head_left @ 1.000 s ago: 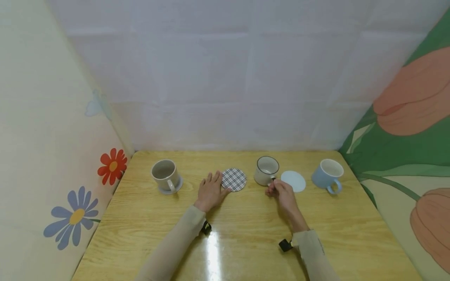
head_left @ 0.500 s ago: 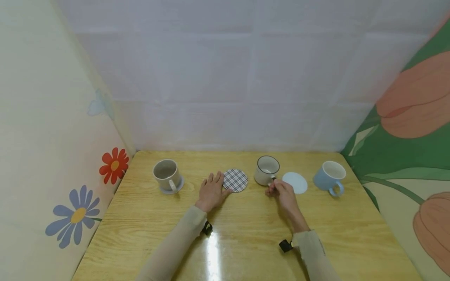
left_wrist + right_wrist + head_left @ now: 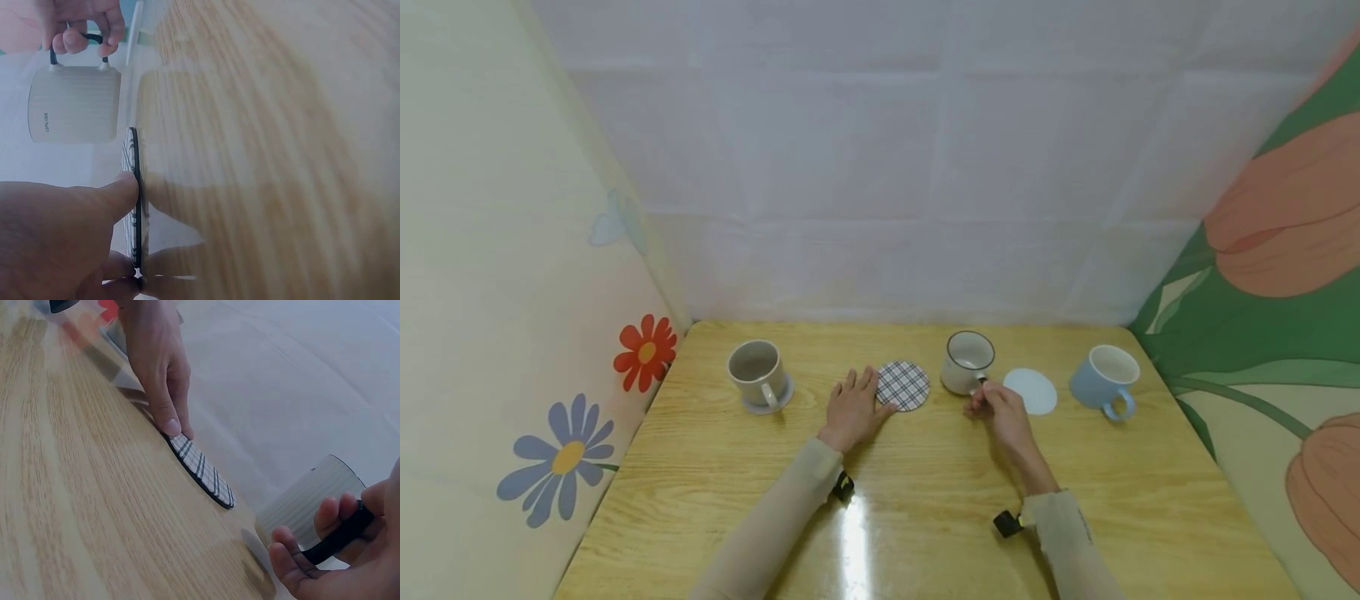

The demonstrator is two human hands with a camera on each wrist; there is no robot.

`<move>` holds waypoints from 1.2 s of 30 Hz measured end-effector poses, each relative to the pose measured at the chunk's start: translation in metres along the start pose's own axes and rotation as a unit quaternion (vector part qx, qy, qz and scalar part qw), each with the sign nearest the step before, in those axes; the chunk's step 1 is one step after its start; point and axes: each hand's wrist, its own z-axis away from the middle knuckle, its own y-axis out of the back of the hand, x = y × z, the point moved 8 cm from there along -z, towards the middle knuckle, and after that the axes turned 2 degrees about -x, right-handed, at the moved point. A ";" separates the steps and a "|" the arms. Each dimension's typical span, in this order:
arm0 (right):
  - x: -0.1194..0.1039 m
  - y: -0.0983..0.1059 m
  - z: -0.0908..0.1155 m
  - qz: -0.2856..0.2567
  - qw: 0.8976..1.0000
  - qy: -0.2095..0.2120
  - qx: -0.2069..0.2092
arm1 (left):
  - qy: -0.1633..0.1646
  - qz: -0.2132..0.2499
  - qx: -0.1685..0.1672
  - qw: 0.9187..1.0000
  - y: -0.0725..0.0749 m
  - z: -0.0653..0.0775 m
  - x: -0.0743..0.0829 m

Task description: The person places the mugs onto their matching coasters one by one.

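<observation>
We list one black-rimmed mug [image 3: 962, 372], upright, its near-side handle [image 3: 341, 540] pinched in the right hand's [image 3: 1006, 418] grip, located just right of one checked coaster [image 3: 905, 386], whose left edge the left hand [image 3: 852, 412] touches, thumb and fingers spread.

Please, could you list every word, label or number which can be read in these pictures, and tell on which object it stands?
"concise": on the side of the black-handled mug, readable in the left wrist view; its letter case is uncertain.
Right sleeve: a dark mark, too small to tell whether it is writing.
I can read no other text.
</observation>
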 end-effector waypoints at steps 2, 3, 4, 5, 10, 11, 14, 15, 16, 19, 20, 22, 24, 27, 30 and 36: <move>0.000 -0.001 0.001 0.001 1.000 0.000 -0.001 | 0.000 -0.001 0.001 1.000 0.000 0.000 0.000; 0.000 -0.002 0.001 0.001 1.000 -0.001 -0.002 | 0.000 -0.001 0.001 1.000 -0.001 0.000 0.000; 0.001 -0.002 0.001 0.003 1.000 -0.002 -0.004 | 0.000 0.000 0.001 1.000 -0.001 0.000 0.000; 0.001 -0.003 0.001 0.003 1.000 -0.002 -0.006 | 0.000 0.000 0.002 1.000 -0.001 -0.001 -0.001; 0.000 -0.006 -0.001 0.008 1.000 -0.002 -0.014 | 0.006 -0.002 0.001 1.000 0.000 -0.001 -0.002; 0.000 -0.006 -0.001 0.011 1.000 -0.001 -0.016 | 0.007 -0.004 0.001 1.000 0.000 -0.001 -0.002; -0.003 -0.007 0.000 0.017 1.000 0.004 -0.023 | 0.009 -0.009 -0.003 1.000 0.000 -0.001 -0.002; -0.003 -0.007 0.000 0.016 1.000 0.005 -0.024 | 0.008 -0.010 -0.004 1.000 0.000 -0.001 -0.001; -0.004 -0.007 0.000 0.017 1.000 0.006 -0.024 | 0.007 -0.009 -0.004 1.000 0.001 -0.001 -0.001; -0.005 -0.008 0.000 0.010 1.000 0.007 -0.022 | 0.005 -0.010 -0.005 1.000 0.001 -0.002 0.000; -0.005 -0.008 0.000 0.008 1.000 0.005 -0.023 | 0.005 -0.011 -0.005 1.000 0.001 -0.002 0.000; -0.005 -0.009 0.000 0.006 1.000 0.003 -0.021 | 0.006 -0.012 -0.005 1.000 0.000 -0.002 0.000; -0.005 -0.010 0.000 0.005 1.000 0.002 -0.020 | 0.007 -0.016 -0.004 1.000 0.000 -0.003 0.000; -0.006 -0.010 -0.001 0.008 1.000 0.002 -0.017 | 0.008 -0.020 -0.004 1.000 0.000 -0.003 -0.001; -0.007 -0.011 -0.001 0.012 1.000 0.005 -0.015 | 0.008 -0.021 -0.005 1.000 -0.001 -0.003 -0.001; -0.009 -0.011 -0.001 0.013 1.000 0.012 -0.014 | 0.006 -0.021 -0.006 1.000 0.000 -0.002 0.000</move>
